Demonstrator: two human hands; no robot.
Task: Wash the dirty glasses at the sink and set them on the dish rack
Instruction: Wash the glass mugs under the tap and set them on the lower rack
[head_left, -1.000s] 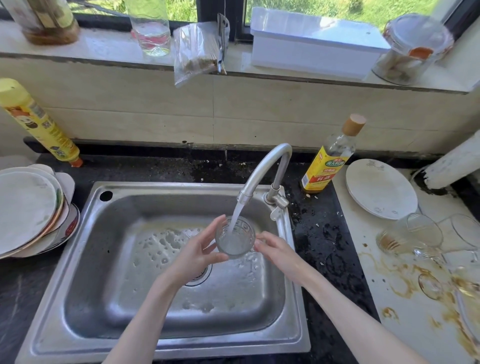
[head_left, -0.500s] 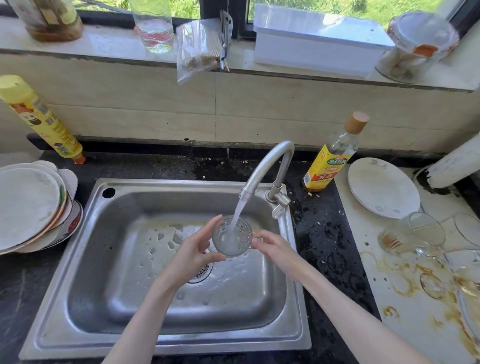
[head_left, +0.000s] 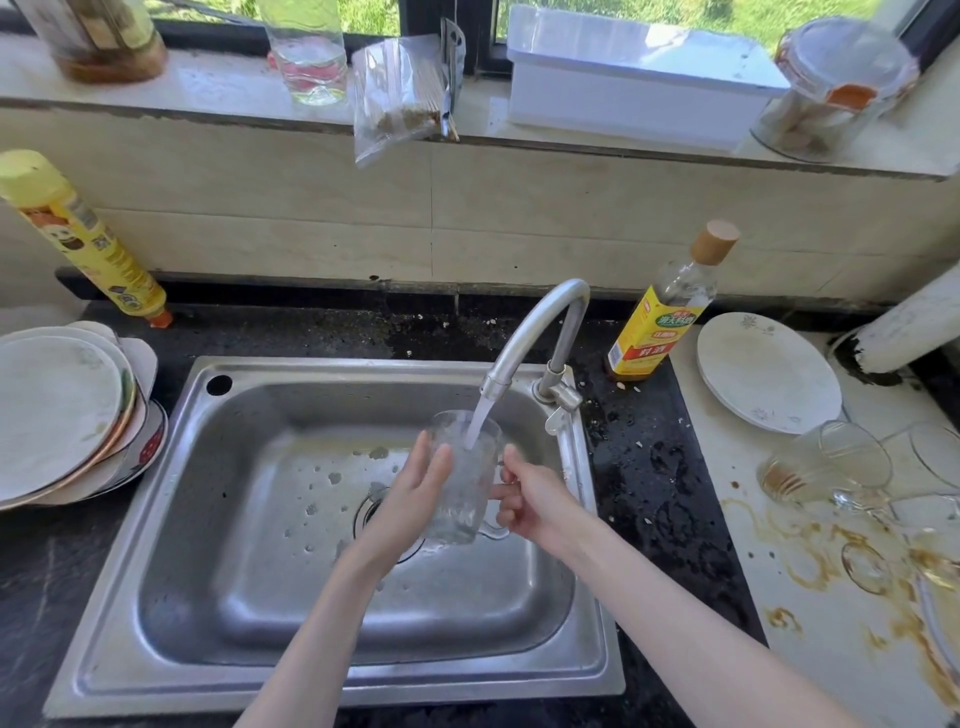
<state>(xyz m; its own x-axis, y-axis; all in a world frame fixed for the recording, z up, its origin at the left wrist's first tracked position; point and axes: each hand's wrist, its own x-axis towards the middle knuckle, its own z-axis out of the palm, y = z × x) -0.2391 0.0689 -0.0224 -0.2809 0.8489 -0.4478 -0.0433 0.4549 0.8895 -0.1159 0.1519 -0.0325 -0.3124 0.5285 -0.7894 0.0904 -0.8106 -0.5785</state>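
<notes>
One glass mug (head_left: 464, 480), upright over sink (head_left: 156, 519), under water stream from faucet (head_left: 535, 332). Left hand (head_left: 415, 488): fingers nearly straight, flat against mug's 9 o'clock wall. Right hand (head_left: 535, 499): fingers curled round handle at 3 o'clock. Several dirty glasses (head_left: 826, 462) tipped on stained counter (head_left: 789, 587), 3 o'clock of sink. Yellow-labelled bottle (head_left: 662, 317) at 1 o'clock, Chinese label, characters unreadable. Yellow bottle (head_left: 78, 239) at 10 o'clock, print illegible. Stacked plates (head_left: 57, 415) at 9 o'clock.
</notes>
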